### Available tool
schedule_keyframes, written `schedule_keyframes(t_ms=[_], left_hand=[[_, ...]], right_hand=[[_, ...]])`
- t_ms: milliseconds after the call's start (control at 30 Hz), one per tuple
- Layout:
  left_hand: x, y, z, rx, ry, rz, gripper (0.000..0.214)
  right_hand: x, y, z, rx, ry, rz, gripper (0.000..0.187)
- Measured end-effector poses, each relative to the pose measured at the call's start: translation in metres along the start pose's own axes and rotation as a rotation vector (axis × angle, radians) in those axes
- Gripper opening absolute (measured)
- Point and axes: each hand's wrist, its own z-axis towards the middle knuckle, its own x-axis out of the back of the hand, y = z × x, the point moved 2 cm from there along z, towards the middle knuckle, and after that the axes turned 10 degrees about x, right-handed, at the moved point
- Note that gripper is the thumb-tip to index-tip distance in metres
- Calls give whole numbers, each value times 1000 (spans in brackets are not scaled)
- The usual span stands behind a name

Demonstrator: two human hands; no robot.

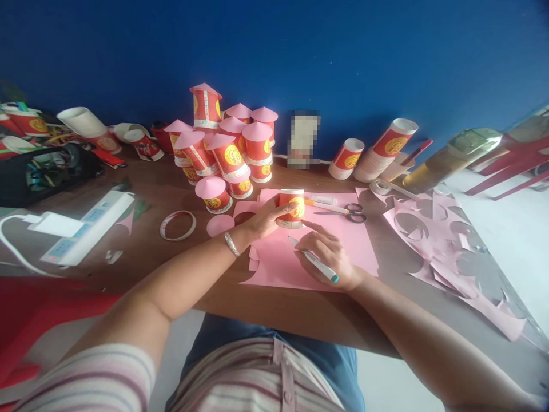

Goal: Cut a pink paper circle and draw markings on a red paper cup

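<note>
head view: red paper cup (288, 200), yellow emblem (299, 205), white rim (292, 190).

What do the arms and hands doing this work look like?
They are a person's, with ungloved hands. Above the left hand sits a silvery bangle; that arm's short sleeve is pale with mauve and greyish stripes. The right hand and its wrist show no jewellery, and its sleeve is out of view. No cables run along either arm.
</note>
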Motion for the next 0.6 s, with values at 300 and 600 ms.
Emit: schedule_keyframes(t_ms=[300,600], left_hand=[[-5,6,-3,8,-49,54,38],[-9,11,-9,23,-77,108,35]], right_hand=[[9,1,5,-52,45,-208,21],[7,1,5,-45,50,-260,20]])
